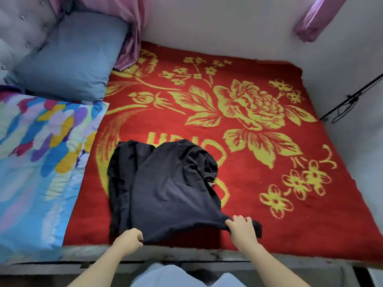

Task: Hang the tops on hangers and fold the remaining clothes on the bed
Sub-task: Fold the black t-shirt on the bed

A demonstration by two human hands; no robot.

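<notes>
Black top (165, 189) lies rumpled on a red blanket (269, 162), at 6 o'clock in view, close to the near bed edge. Its neck opening with a pale tag faces 3 o'clock, and a folded side panel spills toward 9 o'clock.

Left hand (129, 238) is fisted on the hem at the top's 7 o'clock corner, fingers curled tight round the cloth. Right hand (241, 224) pinches the hem at the 4 o'clock corner, thumb and fingers closed on a bunch of fabric. The hem is stretched between the two hands.

The blanket has yellow flowers and covers the mattress. A multicolour quilt (41, 152) at 9 o'clock touches the blanket's left edge. A blue pillow (70, 59) at 10 o'clock leans on a grey tufted headboard (18, 27). A pink curtain (132, 27) at 12 o'clock has its end resting on the blanket's far corner. A second curtain (317, 17) is at 1 o'clock. A thin black rod with a wire loop (350, 102) is on the wall at 3 o'clock; I cannot tell what it is. The grey bed frame (186, 257) is at 6 o'clock.
</notes>
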